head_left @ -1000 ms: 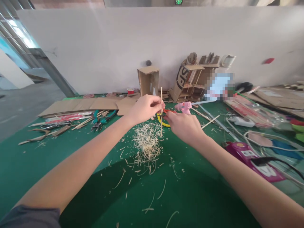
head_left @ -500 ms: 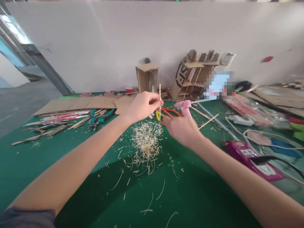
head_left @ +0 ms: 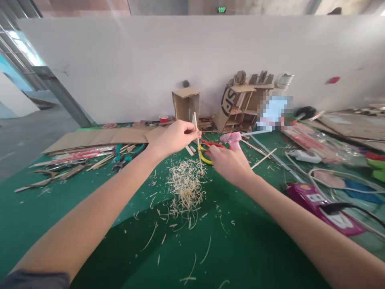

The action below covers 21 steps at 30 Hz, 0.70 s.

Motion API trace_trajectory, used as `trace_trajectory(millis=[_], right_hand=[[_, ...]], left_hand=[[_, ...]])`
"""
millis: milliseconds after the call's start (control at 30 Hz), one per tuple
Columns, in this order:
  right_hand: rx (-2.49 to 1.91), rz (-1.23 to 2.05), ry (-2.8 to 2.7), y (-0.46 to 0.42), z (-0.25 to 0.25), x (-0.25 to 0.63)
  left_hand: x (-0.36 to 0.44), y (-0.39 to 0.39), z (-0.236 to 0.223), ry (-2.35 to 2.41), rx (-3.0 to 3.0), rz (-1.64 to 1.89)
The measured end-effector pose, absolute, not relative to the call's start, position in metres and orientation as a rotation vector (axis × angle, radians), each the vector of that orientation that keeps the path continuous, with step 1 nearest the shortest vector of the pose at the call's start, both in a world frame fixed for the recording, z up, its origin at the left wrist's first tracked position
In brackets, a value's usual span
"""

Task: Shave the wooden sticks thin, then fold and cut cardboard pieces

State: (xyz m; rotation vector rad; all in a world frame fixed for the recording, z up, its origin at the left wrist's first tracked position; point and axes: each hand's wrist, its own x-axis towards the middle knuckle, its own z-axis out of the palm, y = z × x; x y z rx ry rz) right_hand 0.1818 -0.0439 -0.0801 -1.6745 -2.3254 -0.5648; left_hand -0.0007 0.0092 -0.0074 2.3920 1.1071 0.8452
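My left hand (head_left: 180, 135) pinches a thin wooden stick (head_left: 195, 119) between thumb and fingertips, holding it nearly upright with its top leaning slightly left. The lower end of the stick reaches down to a heap of pale wood shavings (head_left: 185, 182) on the green tabletop (head_left: 144, 257). To the right of the stick is my right hand (head_left: 230, 165), its fingers curled together and a small gap away from the stick. Whatever those fingers hold, if anything, is hidden. A tool with yellow and orange-red handles (head_left: 206, 161) lies behind it, partly covered.
A pink glue gun (head_left: 234, 139) lies beyond my right hand. Cardboard structures (head_left: 185, 94) stand against the wall. Pliers with teal handles (head_left: 120, 154) and a cardboard sheet (head_left: 99, 138) are at left. A purple power strip (head_left: 303, 195) with cables sits at right.
The stick has tipped, its top now leaning left. My right hand's fingers have come away from the stick, uncovering more of the yellow handle. The camera view has tilted up slightly.
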Motion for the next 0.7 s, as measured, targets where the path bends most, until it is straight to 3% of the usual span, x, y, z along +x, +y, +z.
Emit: trace_trajectory(millis=[433, 700], right_hand=[[-1.535, -0.453, -2.555, -0.047, -0.081, 0.188], [-1.72, -0.515, -2.309, -0.039, -0.076, 0.184]], left_hand=[[0.005, 0.006, -0.008, 1.059, 2.421, 0.894], [0.006, 0.013, -0.013, 1.078, 2.409, 0.904]])
